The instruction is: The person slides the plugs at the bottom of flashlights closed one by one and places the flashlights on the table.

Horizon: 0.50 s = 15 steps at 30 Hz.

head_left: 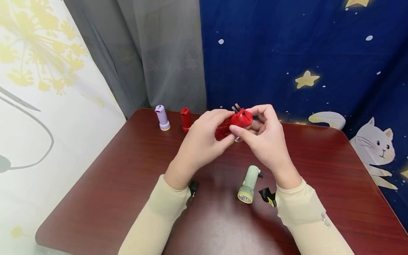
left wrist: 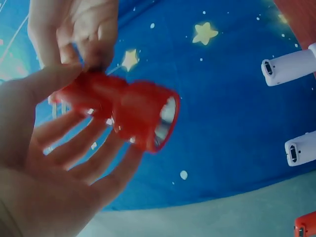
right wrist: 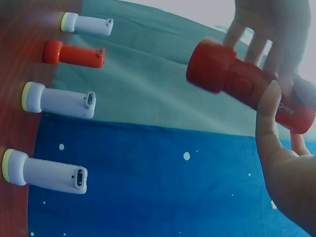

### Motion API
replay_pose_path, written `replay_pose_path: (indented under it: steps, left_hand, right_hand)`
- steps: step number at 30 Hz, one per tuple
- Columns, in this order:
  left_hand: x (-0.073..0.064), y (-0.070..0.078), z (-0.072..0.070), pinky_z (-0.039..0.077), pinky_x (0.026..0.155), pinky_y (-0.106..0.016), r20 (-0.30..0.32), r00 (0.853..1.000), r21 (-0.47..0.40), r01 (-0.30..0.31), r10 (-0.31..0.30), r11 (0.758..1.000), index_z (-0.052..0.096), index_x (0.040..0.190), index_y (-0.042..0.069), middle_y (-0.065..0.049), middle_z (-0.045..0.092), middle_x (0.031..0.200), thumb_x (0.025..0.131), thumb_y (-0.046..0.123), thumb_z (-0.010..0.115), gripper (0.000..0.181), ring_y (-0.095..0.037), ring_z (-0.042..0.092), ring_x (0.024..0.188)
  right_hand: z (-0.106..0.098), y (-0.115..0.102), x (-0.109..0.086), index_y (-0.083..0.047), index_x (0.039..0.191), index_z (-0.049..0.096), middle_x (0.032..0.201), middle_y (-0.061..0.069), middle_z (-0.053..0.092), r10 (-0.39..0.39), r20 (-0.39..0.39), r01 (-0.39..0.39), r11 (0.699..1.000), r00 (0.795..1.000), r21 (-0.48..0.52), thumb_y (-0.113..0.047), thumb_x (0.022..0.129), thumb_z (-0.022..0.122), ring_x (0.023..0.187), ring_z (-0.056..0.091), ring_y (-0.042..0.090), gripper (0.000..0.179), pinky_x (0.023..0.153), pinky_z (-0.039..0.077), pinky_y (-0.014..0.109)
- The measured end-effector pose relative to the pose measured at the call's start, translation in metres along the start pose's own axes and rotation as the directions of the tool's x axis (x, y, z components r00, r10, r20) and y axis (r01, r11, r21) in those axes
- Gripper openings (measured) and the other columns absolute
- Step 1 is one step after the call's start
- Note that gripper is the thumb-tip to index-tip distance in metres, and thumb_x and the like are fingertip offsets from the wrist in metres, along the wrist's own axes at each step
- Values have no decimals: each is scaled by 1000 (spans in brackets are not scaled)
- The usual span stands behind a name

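Note:
Both hands hold a red flashlight (head_left: pixel 241 119) above the table, with two metal plug prongs (head_left: pixel 236 107) sticking out near its tail. My left hand (head_left: pixel 204 132) grips the barrel; in the left wrist view its thumb lies over the red flashlight (left wrist: pixel 140 111) and its fingers spread beneath. My right hand (head_left: pixel 266 136) pinches the tail end between thumb and fingers. In the right wrist view the right thumb (right wrist: pixel 269 101) presses on the barrel beside white lettering. A green flashlight (head_left: pixel 251 177) lies below the hands, its lens facing me and dark prongs folded out.
Along the table's back edge stand a lilac flashlight (head_left: pixel 162 117) and another red flashlight (head_left: pixel 186 119), lens down. More pale flashlights (right wrist: pixel 59 102) stand in that row, mostly hidden by the hands in the head view. Grey and blue curtains (head_left: pixel 271 63) hang behind the dark red table (head_left: pixel 105 184).

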<state>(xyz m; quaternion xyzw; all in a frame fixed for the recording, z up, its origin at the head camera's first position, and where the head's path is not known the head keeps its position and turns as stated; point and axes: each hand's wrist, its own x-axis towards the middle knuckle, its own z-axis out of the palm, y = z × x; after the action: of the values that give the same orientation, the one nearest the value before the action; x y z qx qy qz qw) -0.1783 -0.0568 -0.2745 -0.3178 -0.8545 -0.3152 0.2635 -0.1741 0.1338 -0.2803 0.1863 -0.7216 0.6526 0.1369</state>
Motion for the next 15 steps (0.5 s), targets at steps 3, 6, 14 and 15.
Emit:
replay_pose_path:
  steps: [3, 6, 14, 15]
  left_hand:
    - [-6, 6, 7, 55, 113, -35, -58, 998, 100, -34, 39, 994, 69, 135, 5, -8, 74, 131, 93, 19, 81, 46, -23, 67, 124]
    - [-8, 8, 11, 56, 112, -34, -70, 995, 156, -66, 78, 986, 69, 134, 4, -9, 74, 128, 93, 15, 79, 44, -23, 68, 122]
    - [-10, -8, 4, 60, 106, -32, -44, 996, -61, -75, 72, 995, 72, 130, 0, -14, 74, 128, 89, -2, 75, 41, -26, 71, 121]
    - [-9, -9, 3, 59, 107, -32, -46, 996, -104, -79, 75, 991, 72, 131, 0, -15, 74, 129, 90, -2, 75, 41, -26, 71, 122]
  right_hand:
    - [5, 2, -6, -4, 130, 50, 126, 6, 70, -35, -51, 31, 997, 998, -74, -4, 87, 87, 94, 79, 6, 57, 78, 66, 24]
    - [11, 6, -11, 0, 130, 51, 125, 10, 74, -94, -95, 79, 986, 991, -149, -4, 83, 90, 90, 77, 2, 61, 79, 65, 21]
    - [21, 7, -20, 7, 120, 54, 125, 14, 76, -177, -64, 161, 967, 982, -195, 1, 80, 91, 89, 75, -5, 55, 81, 64, 20]
    - [20, 5, -21, 7, 119, 54, 127, 15, 75, -178, -53, 167, 971, 983, -173, 4, 80, 90, 92, 76, -3, 53, 82, 65, 21]
